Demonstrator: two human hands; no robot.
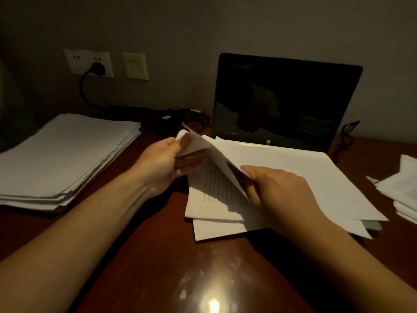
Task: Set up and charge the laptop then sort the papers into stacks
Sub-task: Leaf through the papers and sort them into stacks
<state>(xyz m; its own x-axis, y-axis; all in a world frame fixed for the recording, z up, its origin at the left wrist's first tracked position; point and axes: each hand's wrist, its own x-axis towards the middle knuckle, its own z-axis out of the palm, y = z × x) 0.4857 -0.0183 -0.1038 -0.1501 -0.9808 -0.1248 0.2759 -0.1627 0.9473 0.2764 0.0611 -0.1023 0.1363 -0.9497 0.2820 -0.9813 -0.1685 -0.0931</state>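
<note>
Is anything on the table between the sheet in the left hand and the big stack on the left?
Nothing visible does. The left hand pinches the lifted sheet; between it and the stack shows only bare table. The charger lies farther back, off that path.

Left hand (162, 163) pinches lifted sheets (198, 143); right hand (277, 188) on paper pile (316, 177).

The person's left hand (162, 163) and right hand (277, 190) are bare. The slim left forearm (79, 222) and right forearm (349, 251) are bare to the picture's lower corners. The left thumbnail (185, 141) is short and rounded.
</note>
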